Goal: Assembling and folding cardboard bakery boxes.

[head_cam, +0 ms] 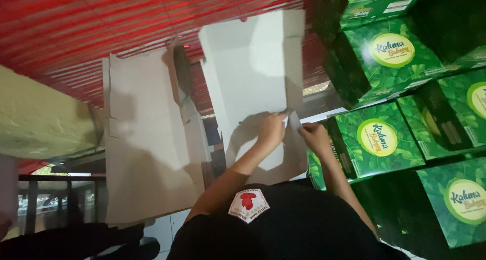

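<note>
A flat grey cardboard box blank (253,62) is held up in front of me, its unprinted side facing me. My left hand (271,131) pinches its lower part near a fold line. My right hand (314,136) grips a small flap (293,123) at the blank's lower right edge, close beside the left hand. Both forearms rise from my black shirt (283,229), which has a white and red badge.
More flat grey blanks (147,138) lean in a stack at the left. Several folded green boxes (385,138) with round yellow labels are piled at the right. A red corrugated surface (76,27) fills the top, with a pale wall (40,118) at the left.
</note>
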